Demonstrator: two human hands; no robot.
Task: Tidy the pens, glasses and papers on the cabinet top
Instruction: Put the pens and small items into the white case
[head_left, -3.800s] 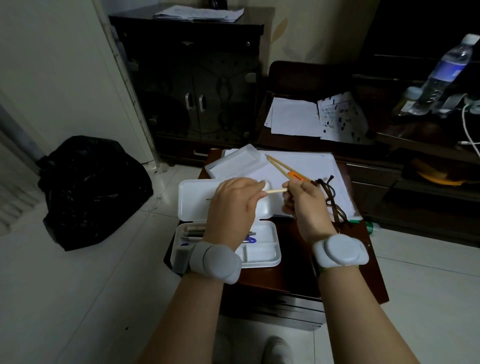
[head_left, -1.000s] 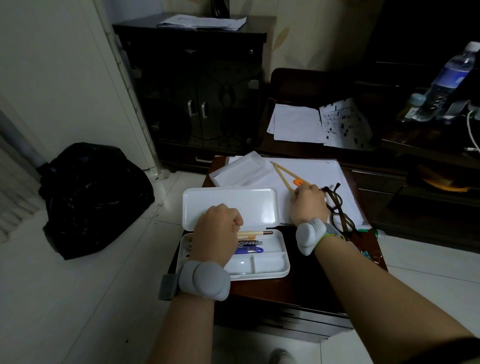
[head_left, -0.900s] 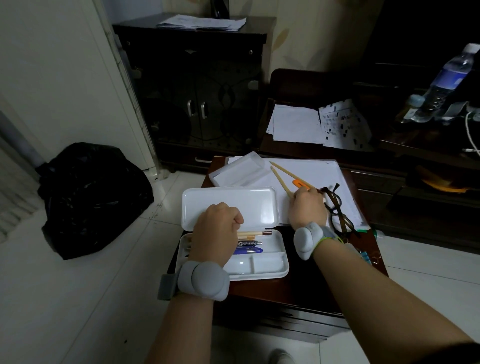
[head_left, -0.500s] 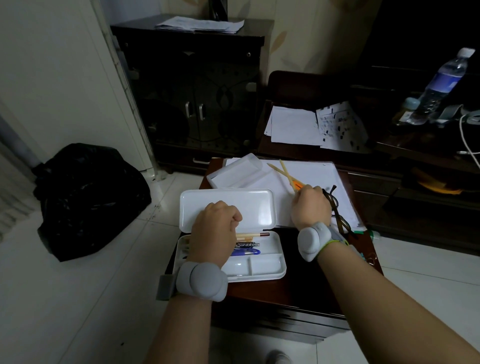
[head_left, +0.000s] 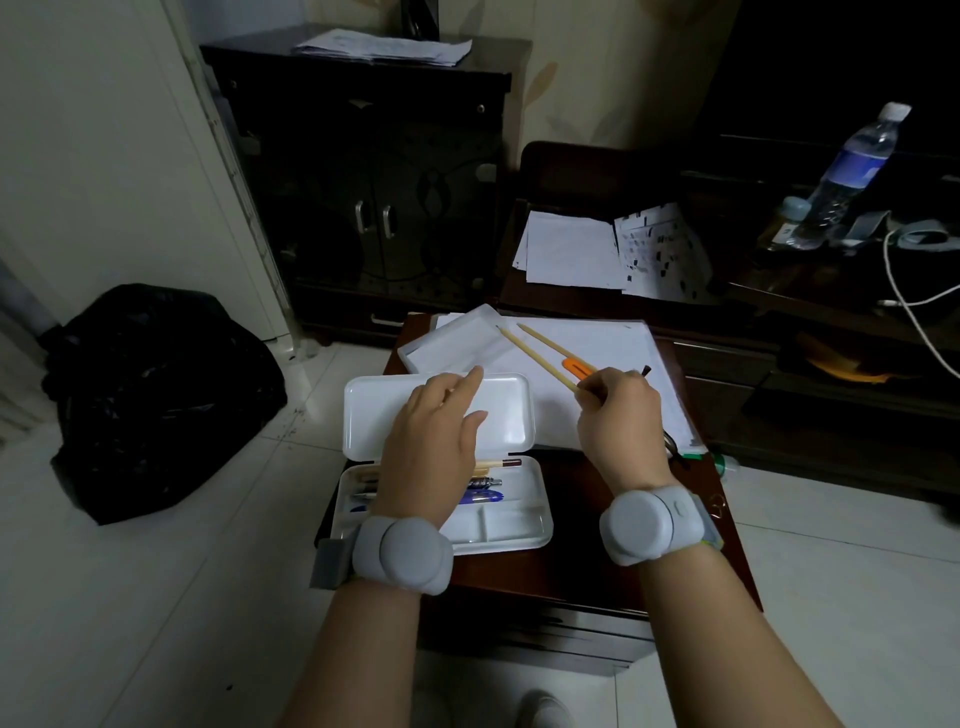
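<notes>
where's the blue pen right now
In the head view, the blue pen lies in the open pencil case, left of centre, partly under the left hand.

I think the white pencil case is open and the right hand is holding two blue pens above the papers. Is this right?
Not quite. In the head view the right hand holds two wooden pencils, not blue pens. The white pencil case is indeed open, and the pencils are above the papers.
</notes>
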